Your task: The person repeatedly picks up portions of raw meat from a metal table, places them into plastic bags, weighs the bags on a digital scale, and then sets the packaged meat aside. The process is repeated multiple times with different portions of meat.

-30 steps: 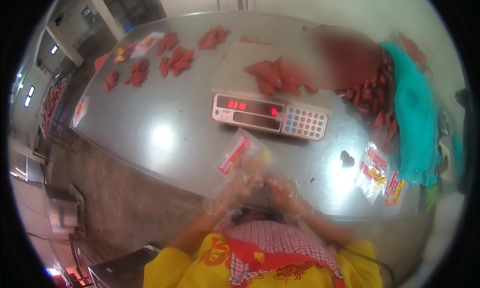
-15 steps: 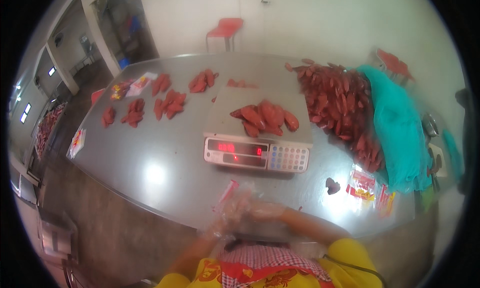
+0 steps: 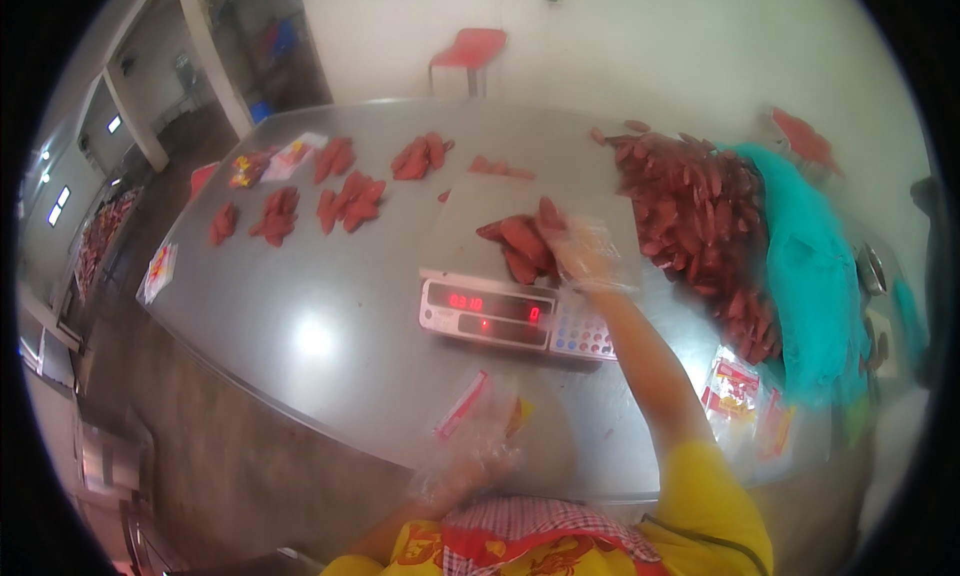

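Observation:
My right hand [image 3: 585,254], in a clear plastic glove, reaches onto the plate of a digital scale [image 3: 485,314]. Its fingers close round the right side of a small heap of reddish-brown, tapered pieces [image 3: 525,246]; their exact kind does not show. Red digits glow on the scale's front, beside a keypad that my forearm partly covers. Low in front of the scale, my gloved left hand [image 3: 465,473] grips a clear plastic bag [image 3: 480,408] with a red strip and a yellow patch. Glove and bag blur together there.
Several small piles of the same pieces [image 3: 352,201] lie on the steel table [image 3: 250,321], left of the scale. A large heap [image 3: 695,211] spills from a teal mesh sack [image 3: 810,266] at right. Printed bags [image 3: 732,384] lie near it. A red stool [image 3: 470,48] stands behind.
My right hand has left the bag and moved up and forward to the pieces on the scale. My left hand stays low with the bag. The scale's digits differ.

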